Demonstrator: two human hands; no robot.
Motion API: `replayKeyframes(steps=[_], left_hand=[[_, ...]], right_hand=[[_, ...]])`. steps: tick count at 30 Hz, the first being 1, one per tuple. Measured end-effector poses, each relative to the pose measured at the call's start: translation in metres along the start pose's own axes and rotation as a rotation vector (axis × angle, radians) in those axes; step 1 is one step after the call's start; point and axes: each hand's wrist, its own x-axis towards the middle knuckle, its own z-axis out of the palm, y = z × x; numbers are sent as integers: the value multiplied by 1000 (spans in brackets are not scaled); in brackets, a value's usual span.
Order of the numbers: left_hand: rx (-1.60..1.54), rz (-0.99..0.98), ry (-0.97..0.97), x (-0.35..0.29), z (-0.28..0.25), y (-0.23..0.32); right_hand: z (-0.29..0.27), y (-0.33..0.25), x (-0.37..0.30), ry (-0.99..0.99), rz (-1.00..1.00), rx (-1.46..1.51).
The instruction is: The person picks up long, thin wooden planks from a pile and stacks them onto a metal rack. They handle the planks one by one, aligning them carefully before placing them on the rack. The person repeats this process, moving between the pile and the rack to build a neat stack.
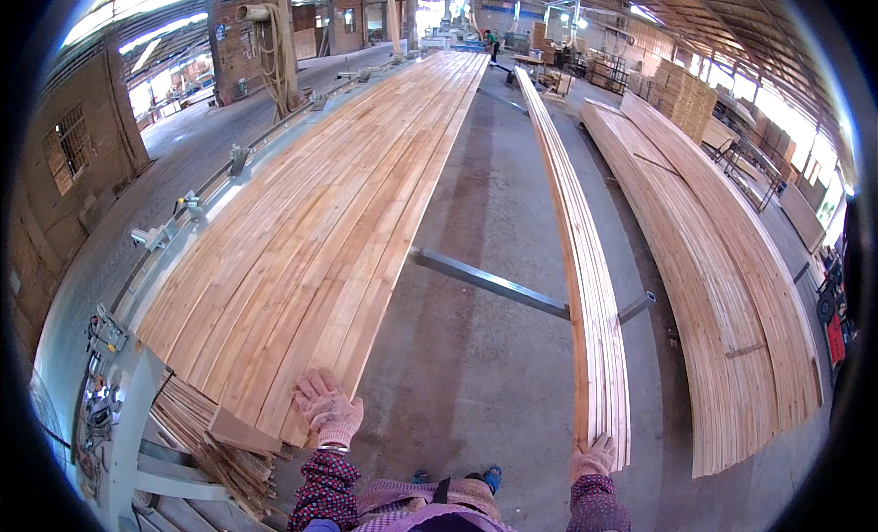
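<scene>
My left hand [327, 408], in a pale pink work glove, lies flat with its fingers stretched out on the near end of a wide row of long wooden boards [311, 230]. These boards sit edge to edge on a long machine table. My right hand [595, 456], gloved the same way, is closed over the near end of a narrow stack of long wooden strips [585, 285]. Its fingertips rest on top of the strips, while the underside of the grip is hidden.
A metal bar [494, 283] spans from the table to beneath the narrow stack. Further right lies a broad pile of long boards [704, 285]. Below the table's near end are loose thin offcuts [206, 441]. A person [492, 46] stands at the far end.
</scene>
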Motion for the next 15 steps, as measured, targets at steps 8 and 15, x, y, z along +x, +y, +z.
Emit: replayKeyframes(steps=[8, 15], left_hand=[[-50, -7, 28, -2, -1, 2], [-22, -2, 35, -5, -4, 5]], right_hand=[[1, 2, 0, -12, -11, -1], [0, 3, 1, -34, 10, -24]])
